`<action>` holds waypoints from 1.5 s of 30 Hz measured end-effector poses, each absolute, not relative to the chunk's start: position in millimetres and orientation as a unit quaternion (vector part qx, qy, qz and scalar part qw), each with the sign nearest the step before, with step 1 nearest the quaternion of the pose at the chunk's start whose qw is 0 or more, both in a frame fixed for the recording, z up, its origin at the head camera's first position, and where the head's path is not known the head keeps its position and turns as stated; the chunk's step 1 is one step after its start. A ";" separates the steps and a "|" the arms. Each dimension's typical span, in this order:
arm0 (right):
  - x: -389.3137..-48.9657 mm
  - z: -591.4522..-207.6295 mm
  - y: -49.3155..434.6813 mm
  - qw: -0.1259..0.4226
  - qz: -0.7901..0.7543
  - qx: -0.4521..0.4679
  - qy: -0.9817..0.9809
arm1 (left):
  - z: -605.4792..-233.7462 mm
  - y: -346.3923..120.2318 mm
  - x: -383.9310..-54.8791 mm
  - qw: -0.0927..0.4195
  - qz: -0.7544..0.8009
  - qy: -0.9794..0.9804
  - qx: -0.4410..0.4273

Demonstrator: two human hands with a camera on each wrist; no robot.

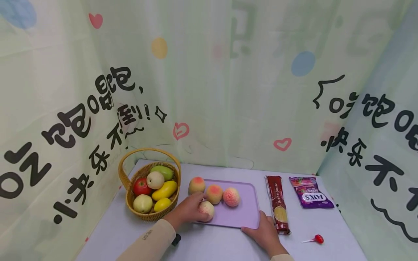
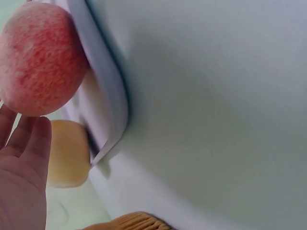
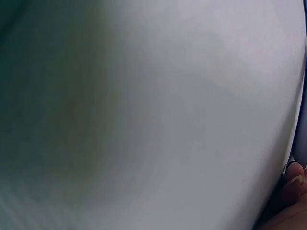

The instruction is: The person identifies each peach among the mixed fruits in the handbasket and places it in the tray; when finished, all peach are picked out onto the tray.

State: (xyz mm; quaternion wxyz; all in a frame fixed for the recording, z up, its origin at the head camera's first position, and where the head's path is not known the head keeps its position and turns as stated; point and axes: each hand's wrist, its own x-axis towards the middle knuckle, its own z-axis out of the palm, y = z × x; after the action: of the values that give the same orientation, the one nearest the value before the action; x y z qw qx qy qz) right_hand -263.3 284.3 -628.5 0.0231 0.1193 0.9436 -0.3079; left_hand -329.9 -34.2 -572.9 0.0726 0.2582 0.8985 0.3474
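My left hand (image 1: 189, 209) holds a pale, red-speckled peach (image 1: 207, 211) at the front left of the lilac tray (image 1: 248, 203). In the left wrist view, fingers of that hand lie against the speckled peach (image 2: 41, 57); the thumb is hidden there. Three more peaches sit in a row behind it: a yellow-orange peach (image 1: 197, 185) at the tray's left edge, another orange one (image 1: 214, 194), and a pinker one (image 1: 231, 197). My right hand (image 1: 263, 232) grips the tray's front right corner. Only its fingertips (image 3: 294, 168) show in the right wrist view.
Left of the tray stands a wicker basket (image 1: 151, 217) with a tall handle, full of fruit. To the right lie a long red packet (image 1: 277, 203), a purple FOX'S bag (image 1: 311, 194) and a red lollipop (image 1: 318, 239). Printed curtains (image 1: 209, 90) surround the white table (image 1: 209, 246).
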 end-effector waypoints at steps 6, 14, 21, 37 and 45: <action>-262.4 -627.3 283.1 0.024 -0.307 0.118 0.944 | -564.4 -40.6 -328.1 0.078 0.347 0.896 0.266; -263.5 -628.4 284.1 0.032 -0.313 0.126 0.941 | -541.2 -49.1 -327.1 0.059 0.316 0.897 0.303; -261.7 -626.9 282.6 0.036 -0.313 0.127 0.941 | -523.5 -59.1 -323.5 0.057 0.300 0.904 0.298; -261.6 -624.7 282.8 0.038 -0.314 0.126 0.940 | -498.1 -84.4 -329.8 0.000 0.297 0.910 0.290; -261.1 -623.8 283.1 0.033 -0.316 0.121 0.940 | -491.6 -90.3 -329.5 -0.006 0.305 0.911 0.278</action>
State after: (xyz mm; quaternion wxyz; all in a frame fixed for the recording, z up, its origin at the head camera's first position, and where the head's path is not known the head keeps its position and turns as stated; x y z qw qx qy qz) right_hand -261.1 283.1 -623.8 0.0335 0.1211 0.9405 -0.3158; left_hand -329.5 -90.3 -491.6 -0.0060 0.2779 0.9108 0.3052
